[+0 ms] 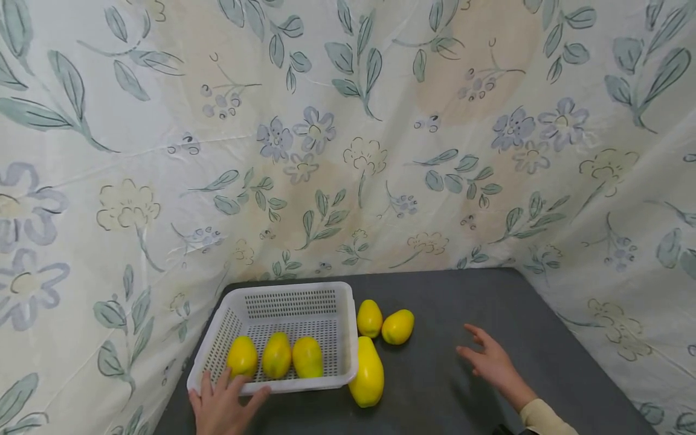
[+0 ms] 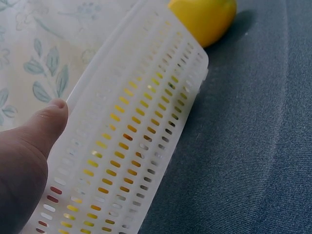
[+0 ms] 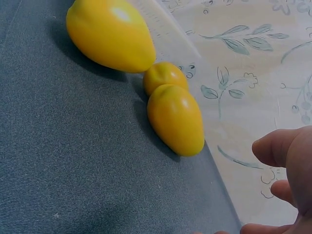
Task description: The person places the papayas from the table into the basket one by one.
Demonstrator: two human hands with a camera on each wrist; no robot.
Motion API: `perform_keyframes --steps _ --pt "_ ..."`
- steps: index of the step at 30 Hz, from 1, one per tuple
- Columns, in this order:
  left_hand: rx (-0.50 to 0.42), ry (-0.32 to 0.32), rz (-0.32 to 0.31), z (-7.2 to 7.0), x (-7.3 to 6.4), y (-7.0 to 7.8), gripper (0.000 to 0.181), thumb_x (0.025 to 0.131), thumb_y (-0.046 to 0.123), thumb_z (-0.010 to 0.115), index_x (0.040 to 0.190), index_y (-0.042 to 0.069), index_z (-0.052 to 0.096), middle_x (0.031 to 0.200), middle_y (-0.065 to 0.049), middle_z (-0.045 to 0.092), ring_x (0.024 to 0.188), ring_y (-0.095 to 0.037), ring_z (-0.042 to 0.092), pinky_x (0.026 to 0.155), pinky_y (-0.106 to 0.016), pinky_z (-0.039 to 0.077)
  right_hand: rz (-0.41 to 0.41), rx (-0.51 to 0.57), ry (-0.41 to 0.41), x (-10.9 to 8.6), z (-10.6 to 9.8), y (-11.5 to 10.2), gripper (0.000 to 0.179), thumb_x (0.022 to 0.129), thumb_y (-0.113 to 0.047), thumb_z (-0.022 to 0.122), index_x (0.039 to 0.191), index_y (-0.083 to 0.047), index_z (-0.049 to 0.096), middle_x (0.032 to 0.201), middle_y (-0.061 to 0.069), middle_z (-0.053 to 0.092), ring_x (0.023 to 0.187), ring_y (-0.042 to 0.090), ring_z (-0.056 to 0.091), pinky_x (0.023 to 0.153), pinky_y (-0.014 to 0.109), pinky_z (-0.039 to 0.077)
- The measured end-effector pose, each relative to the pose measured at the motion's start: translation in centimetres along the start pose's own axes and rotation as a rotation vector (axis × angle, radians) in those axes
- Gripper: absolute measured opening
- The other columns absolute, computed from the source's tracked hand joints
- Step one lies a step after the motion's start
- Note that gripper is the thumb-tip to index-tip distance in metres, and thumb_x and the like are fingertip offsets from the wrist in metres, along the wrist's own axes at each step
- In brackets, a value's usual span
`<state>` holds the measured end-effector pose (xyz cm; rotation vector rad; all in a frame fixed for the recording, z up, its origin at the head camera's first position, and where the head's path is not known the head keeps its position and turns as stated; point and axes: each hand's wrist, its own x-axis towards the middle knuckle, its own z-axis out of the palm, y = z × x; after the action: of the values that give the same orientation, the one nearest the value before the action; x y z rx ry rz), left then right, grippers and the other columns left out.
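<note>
A white perforated plastic basket (image 1: 348, 326) holds three yellow mango-like fruits (image 1: 277, 355) in a row along its front side. My left hand (image 1: 222, 408) rests at the basket's front left corner, fingers spread over the rim; in the left wrist view its thumb (image 2: 56, 117) lies along the rim. Against the basket's right side lies a larger, elongated yellow fruit (image 1: 368, 374), papaya-like in shape. Behind it, two smaller yellow fruits (image 1: 370, 318) (image 3: 175, 119) lie close together. Over the table to their right, my right hand (image 1: 492, 362) hovers with fingers apart, holding nothing.
A dark grey cloth-like surface covers the table (image 1: 435, 393). Pale floral fabric (image 1: 380, 151) hangs behind the table and along both sides, close to its back edge. The basket stands near the table's left edge.
</note>
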<state>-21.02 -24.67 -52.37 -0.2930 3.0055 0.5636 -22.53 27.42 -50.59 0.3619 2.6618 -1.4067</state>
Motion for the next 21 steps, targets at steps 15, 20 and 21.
perform_keyframes --steps 15,20,21 --pt "0.002 0.001 0.006 -0.2 -0.1 -0.3 0.103 0.068 0.094 0.057 0.120 0.007 0.070 0.149 -0.037 0.041 0.142 -0.069 0.007 0.111 -0.085 -0.005 -0.019 0.022 -0.019 -0.7 0.8 -0.8 0.077 0.100 -0.040 0.064 0.158 -0.004 0.028 0.156 0.044 0.024 0.133 0.060 0.046 0.080 0.051 0.062" --pt "0.033 0.023 0.029 -0.1 -0.3 -0.6 0.103 0.068 0.096 0.052 0.118 0.008 0.071 0.148 -0.036 0.044 0.142 -0.071 0.009 0.110 -0.086 0.000 -0.028 0.029 -0.020 -0.9 1.8 -1.6 0.076 0.099 -0.039 0.066 0.157 -0.004 0.031 0.155 0.043 0.027 0.132 0.061 0.047 0.080 0.052 0.062" --pt "0.034 0.027 0.034 -0.1 -0.3 -0.6 0.103 0.069 0.096 0.052 0.118 0.008 0.071 0.147 -0.035 0.045 0.142 -0.071 0.009 0.110 -0.086 0.001 -0.028 0.029 -0.016 -1.0 2.1 -1.9 0.075 0.099 -0.037 0.066 0.157 -0.004 0.032 0.155 0.043 0.028 0.132 0.060 0.048 0.079 0.051 0.062"
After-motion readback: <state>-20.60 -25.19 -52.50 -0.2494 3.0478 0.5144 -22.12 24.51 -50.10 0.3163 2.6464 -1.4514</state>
